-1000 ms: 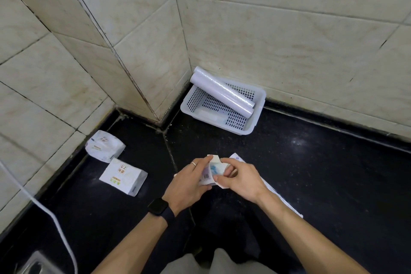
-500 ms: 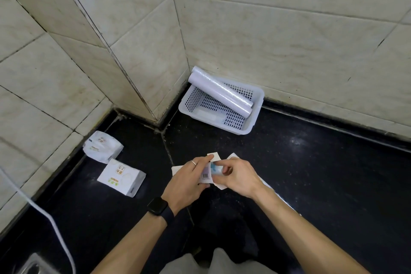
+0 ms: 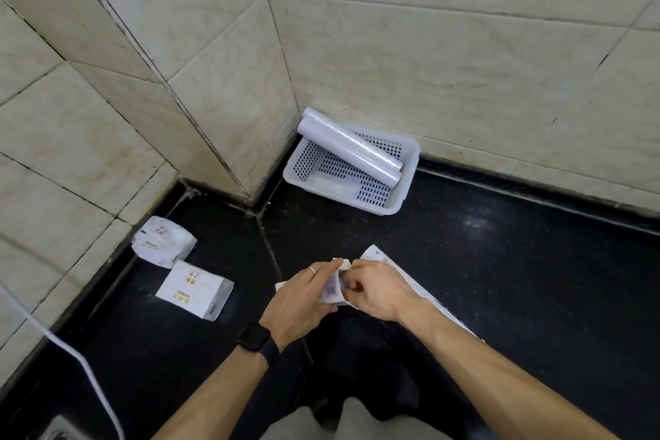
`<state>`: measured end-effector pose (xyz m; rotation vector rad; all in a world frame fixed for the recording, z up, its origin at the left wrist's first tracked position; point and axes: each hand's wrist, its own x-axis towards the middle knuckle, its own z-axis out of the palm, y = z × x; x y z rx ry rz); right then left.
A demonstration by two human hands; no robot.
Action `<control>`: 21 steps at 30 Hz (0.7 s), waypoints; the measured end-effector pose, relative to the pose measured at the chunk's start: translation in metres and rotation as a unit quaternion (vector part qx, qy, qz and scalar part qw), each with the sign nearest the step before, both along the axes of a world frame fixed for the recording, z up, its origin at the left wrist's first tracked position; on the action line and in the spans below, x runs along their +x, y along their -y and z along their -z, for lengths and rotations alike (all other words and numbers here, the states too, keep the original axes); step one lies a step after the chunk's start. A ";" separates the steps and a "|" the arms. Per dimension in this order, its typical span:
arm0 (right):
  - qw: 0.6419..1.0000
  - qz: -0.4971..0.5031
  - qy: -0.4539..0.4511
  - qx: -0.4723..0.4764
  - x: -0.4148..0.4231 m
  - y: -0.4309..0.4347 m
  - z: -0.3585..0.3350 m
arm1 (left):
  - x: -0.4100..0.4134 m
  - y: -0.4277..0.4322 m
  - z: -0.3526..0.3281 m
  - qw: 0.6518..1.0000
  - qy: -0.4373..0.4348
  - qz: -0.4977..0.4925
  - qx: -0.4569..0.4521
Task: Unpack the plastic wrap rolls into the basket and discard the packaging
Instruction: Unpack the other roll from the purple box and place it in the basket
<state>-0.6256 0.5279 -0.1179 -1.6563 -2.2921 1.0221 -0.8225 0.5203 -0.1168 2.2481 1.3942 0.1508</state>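
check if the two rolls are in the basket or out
In: both rolls lie slanted in the white basket, upper ends over its rim.

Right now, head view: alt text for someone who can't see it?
The left hand and right hand pinch crumpled white packaging over a black surface. Behind, two wrap rolls lie slanted in a white basket at the tiled corner; two white packs sit left.

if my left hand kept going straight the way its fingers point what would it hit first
The packaging that the left hand pinches. Past that, the line crosses the bare black surface and probably reaches the basket at its near right corner, though depth is unclear.
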 end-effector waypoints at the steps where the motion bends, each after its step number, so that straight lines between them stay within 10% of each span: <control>1: 1.000 0.016 -0.016 0.003 0.000 0.002 0.004 | 0.000 0.000 0.000 1.000 -0.004 0.004 0.005; 16: 0.883 0.367 -0.266 -0.119 0.071 0.047 0.021 | -0.013 -0.007 0.035 0.995 -0.087 -0.039 -0.019; 21: 0.828 0.399 -0.352 -0.177 0.082 0.055 0.011 | -0.001 -0.015 0.029 0.970 0.082 -0.179 -0.144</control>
